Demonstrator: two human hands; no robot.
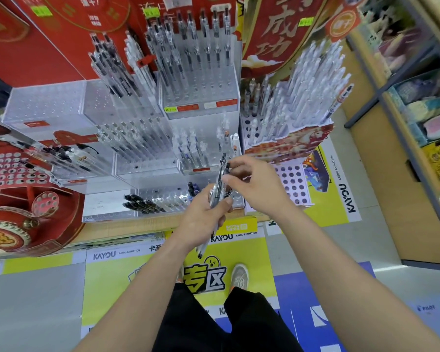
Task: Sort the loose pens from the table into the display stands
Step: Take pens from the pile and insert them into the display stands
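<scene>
My left hand [205, 219] grips a bundle of clear pens [217, 196] in front of the table's near edge; their tips stick out below the fist. My right hand [254, 185] pinches the top of one clear pen with a black clip [223, 163] that rises out of that bundle. Behind my hands stand tiered clear acrylic display stands [142, 171] full of upright pens. A white stand with round holes [294, 184] is just right of my hands. Loose black and clear pens [148, 203] lie in the lowest clear tray.
A tall stand of white pens [313, 90] rises at the right. Red cardboard displays [21, 199] fill the left side and back. A shelf of boxed goods [422, 118] lines the right. My legs and a shoe [239, 275] stand on the printed floor below.
</scene>
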